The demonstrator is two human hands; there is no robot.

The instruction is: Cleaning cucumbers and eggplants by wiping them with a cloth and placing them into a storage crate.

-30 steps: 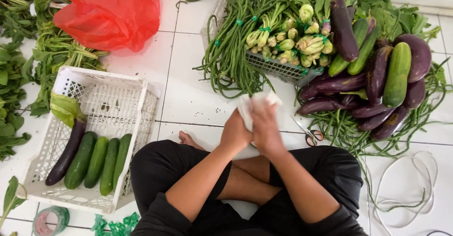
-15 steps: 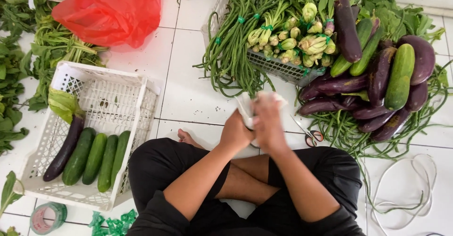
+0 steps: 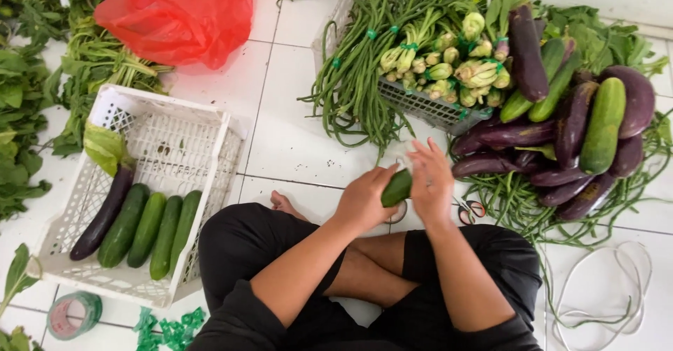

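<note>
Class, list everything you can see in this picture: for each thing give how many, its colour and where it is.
crate: one, white, floor left, holding three cucumbers and one aubergine
plastic bag: one, red, top left
leafy greens: a heap, green, far left
long beans: bundles, green, top centre
basket: one, grey, under pale green tied bunches
aubergines: a pile, purple, right
tape roll: one, green, bottom left
scissors: one pair, floor beside the right hand
cord: one loop, white, bottom right
cucumber: one, green, held
left hand: grips the cucumber
right hand: on its tip
</note>
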